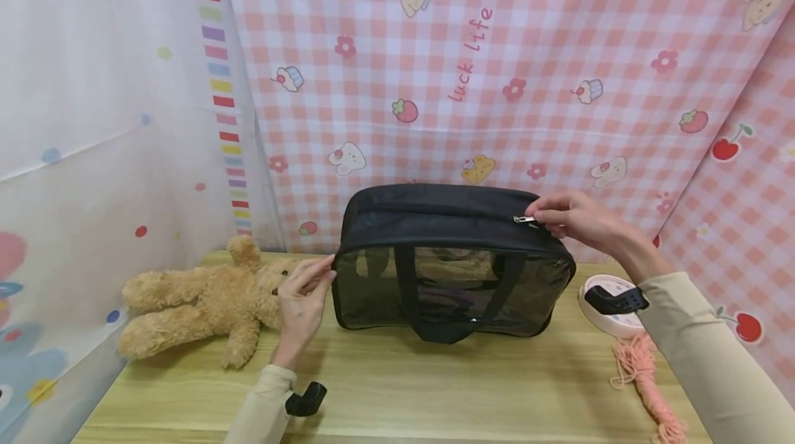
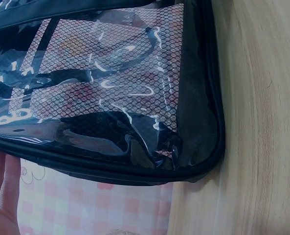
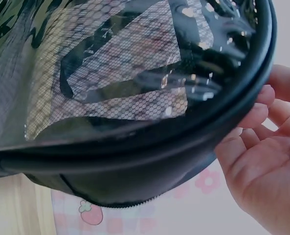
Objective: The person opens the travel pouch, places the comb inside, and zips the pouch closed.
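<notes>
A black zippered bag (image 1: 459, 223) with clear front panel, mesh and dark strap handles (image 1: 406, 292) stands upright on the table. Its metal zipper pull (image 1: 524, 219) sits near the top right end, where my right hand (image 1: 574, 223) pinches it between thumb and fingers. In the right wrist view, the curled fingers (image 3: 257, 112) are partly hidden behind the bag's rim. My left hand (image 1: 304, 299) pinches the bag's upper left edge. The left wrist view shows only a couple of its fingers (image 2: 10, 183) at the piping. What lies inside the bag is hard to tell.
A tan teddy bear (image 1: 214, 299) lies on its back at the left, partly behind my left hand. To the right are a round pale pink box (image 1: 599, 320) and a bundle of peach yarn (image 1: 649, 389). A patterned curtain (image 1: 385, 71) hangs behind the wooden table (image 1: 435, 389).
</notes>
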Tool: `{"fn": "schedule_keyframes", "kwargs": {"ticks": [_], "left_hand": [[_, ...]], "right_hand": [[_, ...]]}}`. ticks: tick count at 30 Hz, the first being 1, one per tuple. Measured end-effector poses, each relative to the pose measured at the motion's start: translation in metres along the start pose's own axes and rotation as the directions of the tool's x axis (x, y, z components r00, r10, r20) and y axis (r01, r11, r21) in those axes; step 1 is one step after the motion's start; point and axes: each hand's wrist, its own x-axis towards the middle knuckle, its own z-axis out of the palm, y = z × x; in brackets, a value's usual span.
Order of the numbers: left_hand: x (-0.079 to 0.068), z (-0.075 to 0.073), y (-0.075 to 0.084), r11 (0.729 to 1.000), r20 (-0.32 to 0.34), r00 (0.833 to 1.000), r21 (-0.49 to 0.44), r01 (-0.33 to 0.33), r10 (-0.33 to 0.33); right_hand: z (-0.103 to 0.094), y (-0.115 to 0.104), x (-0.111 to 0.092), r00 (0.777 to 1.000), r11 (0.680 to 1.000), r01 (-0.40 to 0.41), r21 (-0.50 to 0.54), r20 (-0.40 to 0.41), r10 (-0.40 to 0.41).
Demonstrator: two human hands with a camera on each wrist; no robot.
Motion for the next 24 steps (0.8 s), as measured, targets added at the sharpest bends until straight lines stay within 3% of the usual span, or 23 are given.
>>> {"fn": "schedule_keyframes", "kwargs": {"ticks": [7,16,24], "left_hand": [[0.003,0.001,0.016,1.0,0.002,1.0,0.02,-0.01,0.01],[0.002,0.001,0.015,1.0,0.002,1.0,0.029,-0.002,0.002],[0.003,0.001,0.014,1.0,0.008,1.0,-0.003,-0.017,0.017]], "right_hand": [[-0.006,0.013,-0.007,1.0,0.999,-0.006,0.033,-0.02,0.007],[-0.014,0.033,-0.019,0.996,0.992,0.082,0.101,-0.033,-0.079],[-0.014,0.041,-0.023,0.998,0.984,0.047,0.172,-0.054,-0.038]]}}
